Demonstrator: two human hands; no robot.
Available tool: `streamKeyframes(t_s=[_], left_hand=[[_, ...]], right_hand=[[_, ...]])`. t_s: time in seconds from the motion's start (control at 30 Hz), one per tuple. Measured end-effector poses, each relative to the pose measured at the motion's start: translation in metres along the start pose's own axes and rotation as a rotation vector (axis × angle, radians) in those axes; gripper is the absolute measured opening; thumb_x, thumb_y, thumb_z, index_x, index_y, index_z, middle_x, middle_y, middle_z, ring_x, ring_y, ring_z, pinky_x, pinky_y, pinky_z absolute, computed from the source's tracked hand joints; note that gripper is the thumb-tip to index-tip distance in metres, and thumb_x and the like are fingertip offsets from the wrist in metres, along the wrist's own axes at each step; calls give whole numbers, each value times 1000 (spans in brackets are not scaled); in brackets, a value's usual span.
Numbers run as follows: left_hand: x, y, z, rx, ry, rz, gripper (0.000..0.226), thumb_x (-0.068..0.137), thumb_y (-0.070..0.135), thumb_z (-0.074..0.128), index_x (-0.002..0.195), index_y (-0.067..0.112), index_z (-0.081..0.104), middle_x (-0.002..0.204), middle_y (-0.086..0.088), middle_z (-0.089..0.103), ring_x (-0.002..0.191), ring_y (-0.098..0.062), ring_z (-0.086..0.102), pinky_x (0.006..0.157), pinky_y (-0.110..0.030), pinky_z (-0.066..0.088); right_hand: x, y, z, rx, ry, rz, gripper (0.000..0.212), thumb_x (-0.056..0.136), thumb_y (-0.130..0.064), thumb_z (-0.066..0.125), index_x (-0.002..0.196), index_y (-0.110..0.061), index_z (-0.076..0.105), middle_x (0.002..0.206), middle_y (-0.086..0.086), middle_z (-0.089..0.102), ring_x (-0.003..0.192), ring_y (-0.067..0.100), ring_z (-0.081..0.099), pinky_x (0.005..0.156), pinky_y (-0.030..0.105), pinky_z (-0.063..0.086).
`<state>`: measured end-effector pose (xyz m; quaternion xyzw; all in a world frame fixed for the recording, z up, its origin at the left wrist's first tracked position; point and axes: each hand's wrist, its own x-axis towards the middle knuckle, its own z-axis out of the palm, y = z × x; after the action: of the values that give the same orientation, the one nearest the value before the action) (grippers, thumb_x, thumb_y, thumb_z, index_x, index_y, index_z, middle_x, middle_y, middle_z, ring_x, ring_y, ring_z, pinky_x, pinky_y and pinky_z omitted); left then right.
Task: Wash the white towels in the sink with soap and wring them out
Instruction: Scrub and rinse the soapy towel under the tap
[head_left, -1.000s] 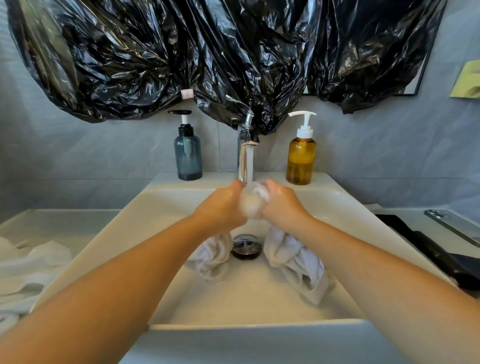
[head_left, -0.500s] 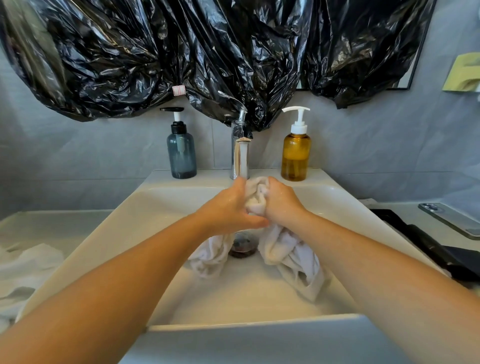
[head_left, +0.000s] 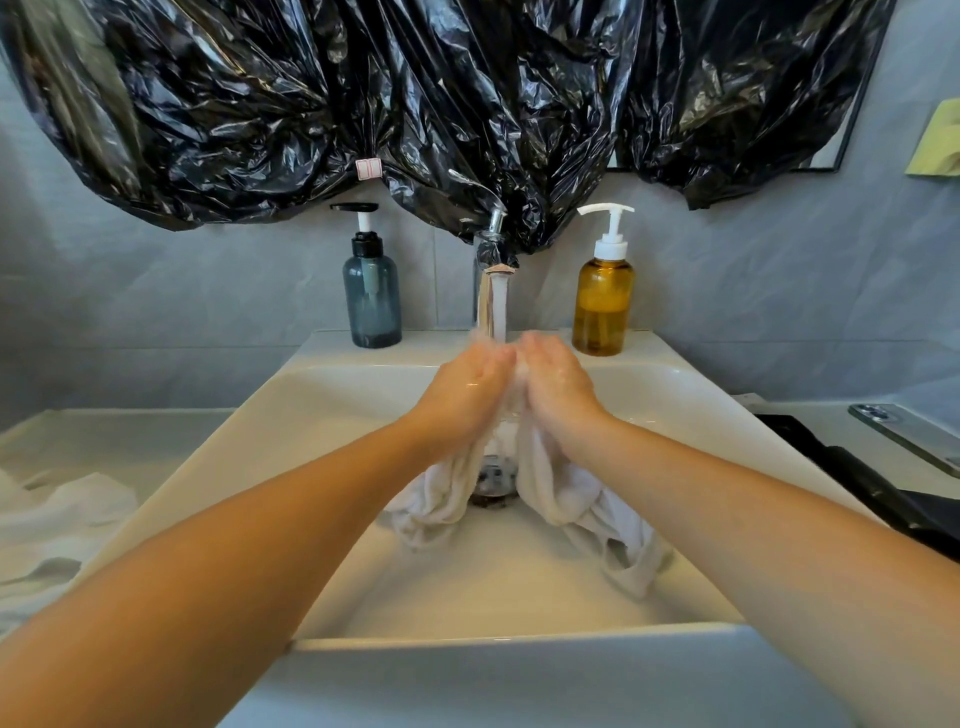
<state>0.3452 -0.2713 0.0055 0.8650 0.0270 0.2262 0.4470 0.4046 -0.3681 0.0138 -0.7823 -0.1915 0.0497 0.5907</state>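
The person stood at the sink (head_left: 519, 642) with both forearms reaching over the basin. The left hand (head_left: 470, 395) and right hand (head_left: 558, 387) were pressed close together just under the tap (head_left: 482, 304), each gripping a bunch of one white towel (head_left: 566, 499) with the cloth squeezed between them. Water (head_left: 500, 306) ran down onto the fingertips and the top of the bunch. The fingers were blurred, so I could not tell just how they lay. The towel's two ends hung below the hands on either side of the drain (head_left: 493, 480), their lower folds lying on the basin floor, the right end trailing nearer. To my eye this was the scrubbing under running water. To do it well, the bunch wanted to stay in the stream, cloth rubbed against cloth, with fresh lengths fed up from the hanging ends, which looked out of the water's reach. The amber bottle (head_left: 602, 306) and blue bottle (head_left: 371, 296) stood on the far ledge, right and left of the tap, handy for more soap. The wringing would best be done low over the basin, since a phone (head_left: 904, 436) lay on the right bench. More towels (head_left: 57, 519) lay heaped on the left bench (head_left: 114, 431), probably waiting.
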Motion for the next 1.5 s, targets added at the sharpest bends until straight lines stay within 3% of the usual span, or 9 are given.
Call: streamKeyframes(t_s=[0.2, 0.37, 0.53, 0.87, 0.93, 1.07, 1.23, 1.37, 1.5], left_hand=[[8, -9, -7, 302, 123, -99, 25, 105, 20, 38, 124, 15, 54, 123, -9, 58, 102, -23, 56, 83, -29, 45], [3, -10, -11, 3, 103, -125, 33, 107, 36, 29, 110, 18, 57, 107, -1, 61, 95, -16, 58, 81, -31, 43], [-1, -2, 9, 40, -112, 19, 31, 105, 42, 34, 96, 21, 54, 95, 2, 58, 89, -15, 56, 85, -35, 48], [10, -24, -48, 125, 245, -117, 18, 104, 32, 38, 108, 17, 49, 88, 4, 55, 78, -8, 50, 64, -23, 38], [12, -25, -51, 143, 100, -203, 13, 103, 23, 38, 113, 18, 45, 96, 0, 54, 82, -12, 51, 67, -25, 40], [7, -24, -46, 295, -260, -131, 57, 91, 9, 59, 141, 21, 33, 123, -3, 51, 105, -20, 57, 83, -28, 49], [7, -8, -27, 151, -178, -11, 38, 87, 15, 64, 124, 22, 55, 101, 0, 66, 88, -14, 63, 73, -28, 52], [9, -6, -42, -54, -11, -63, 8, 92, 26, 55, 93, 22, 62, 89, -2, 66, 84, -21, 62, 75, -34, 51], [11, -13, -49, -186, 55, -248, 29, 90, 22, 58, 116, 12, 50, 101, -19, 63, 90, -37, 67, 77, -48, 59]], right_hand=[[-8, -5, 3, 48, -171, 21, 24, 106, -30, 43, 123, -19, 55, 118, 7, 60, 99, 21, 60, 84, 31, 50], [-8, -6, 0, 29, -174, -28, 37, 106, -13, 34, 126, 11, 54, 131, 29, 55, 121, 43, 52, 102, 48, 44], [4, 12, -19, 17, -68, 57, 36, 107, -39, 36, 129, -17, 54, 118, 4, 61, 108, 26, 59, 96, 35, 45], [2, 23, -22, -465, -450, -26, 26, 91, -40, 65, 111, -26, 56, 104, 1, 62, 99, 24, 59, 80, 38, 53], [-3, 16, -28, -365, -361, -10, 5, 97, -31, 55, 97, -27, 58, 96, 2, 57, 97, 28, 54, 74, 38, 47], [-4, 10, -31, -74, -368, 19, 39, 94, -24, 52, 133, -23, 51, 131, 12, 53, 112, 27, 52, 96, 40, 46], [5, 5, -26, 305, -282, 200, 30, 92, -16, 49, 117, -5, 60, 82, 19, 60, 59, 26, 57, 57, 33, 47], [7, 15, -35, -114, -411, 15, 53, 90, -41, 67, 137, -24, 47, 123, 3, 58, 113, 23, 57, 98, 41, 48], [1, 20, -27, -284, -482, -160, 68, 90, -22, 70, 148, -25, 35, 135, -4, 49, 122, 16, 50, 99, 32, 45]])
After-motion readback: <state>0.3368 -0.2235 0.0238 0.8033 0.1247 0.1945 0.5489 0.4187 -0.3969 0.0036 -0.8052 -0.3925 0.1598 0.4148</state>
